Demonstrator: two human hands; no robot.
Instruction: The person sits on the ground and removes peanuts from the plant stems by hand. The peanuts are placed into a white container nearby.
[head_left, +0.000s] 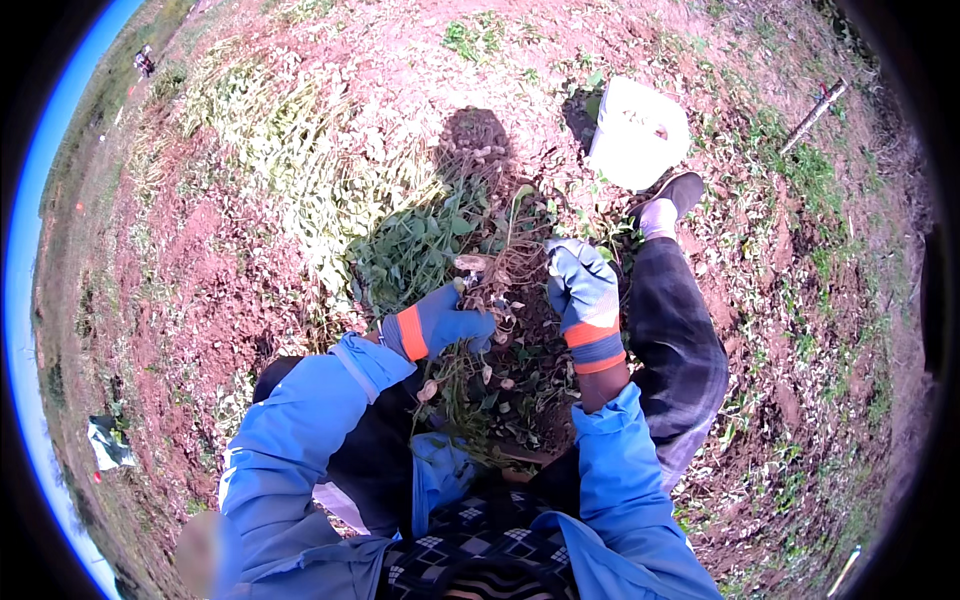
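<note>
My left hand (454, 319), in a blue-grey work glove with an orange cuff, is closed around the stems of an uprooted peanut plant. The plant's tangled roots (514, 259) and several pods, one a large peanut pod (471, 262), stick out above the glove; leafy stems hang below it. My right hand (585, 281), gloved alike, is to the right of the roots with its fingers curled; whether it holds a pod cannot be seen. Green peanut foliage (420, 244) lies on the soil just beyond my left hand.
A white bucket (637, 139) with some contents stands beyond my right foot (679, 195). Pulled peanut plants (300, 157) lie heaped at the upper left. A stick (814, 116) is at the upper right, a pale bag (110, 442) at the far left. Someone (144, 61) is far off.
</note>
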